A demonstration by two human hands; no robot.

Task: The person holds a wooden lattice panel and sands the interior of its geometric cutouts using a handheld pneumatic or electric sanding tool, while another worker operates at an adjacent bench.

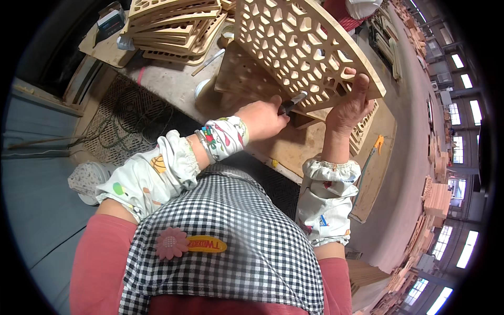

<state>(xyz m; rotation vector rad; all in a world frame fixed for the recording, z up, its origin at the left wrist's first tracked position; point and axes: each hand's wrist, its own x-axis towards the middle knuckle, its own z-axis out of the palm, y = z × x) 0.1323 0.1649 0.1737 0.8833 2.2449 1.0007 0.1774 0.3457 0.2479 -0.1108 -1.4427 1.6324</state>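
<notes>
My left hand (262, 118) is closed round the dark handle of a small hand tool (298, 98). Its pale, flat tip touches or nearly touches the lower edge of a wooden lattice panel (300, 59); its exact kind is unclear. The panel is light wood, cut through with many irregular holes, and stands tilted above the bench. My right hand (348, 111) grips the panel's right corner, thumb up along the face and a fingertip showing through a hole. Beneath the panel is a plain wooden block or board (244, 73), partly in shadow. Another perforated piece (362, 127) lies below my right hand.
Several cut panels are stacked (176, 31) at the back left, near a small dark box (111, 22). A thin stick or brush (208, 62) lies on the bench. An orange-tipped hose tool (378, 143) is at the right. Another person (349, 11) is beyond the panel.
</notes>
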